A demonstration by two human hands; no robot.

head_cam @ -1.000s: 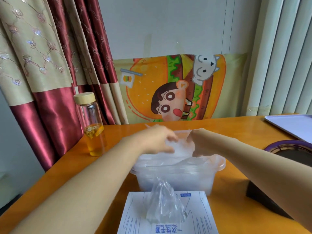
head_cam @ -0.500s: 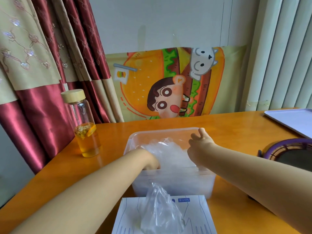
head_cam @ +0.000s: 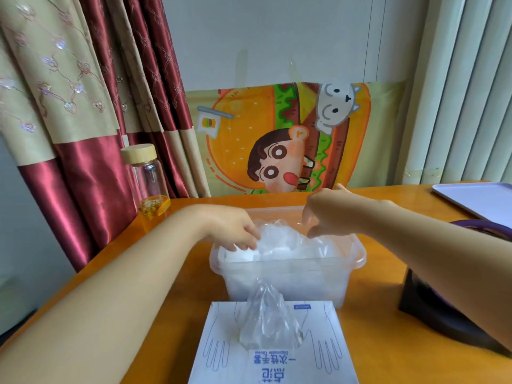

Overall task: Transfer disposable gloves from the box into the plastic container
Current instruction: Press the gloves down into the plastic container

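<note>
On the orange table, red curtain left and blinds right, gloves sit heaped in the plastic container beyond the box, left hand resting bent fingers on them, right hand loosely curled above, neither grip clear.

Extends left forearm and right forearm forward, both bare, converging. Holds left hand palm down, fingers lightly bent. Carries right hand higher, wrist bent, fingers drooping; grip unclear.
</note>
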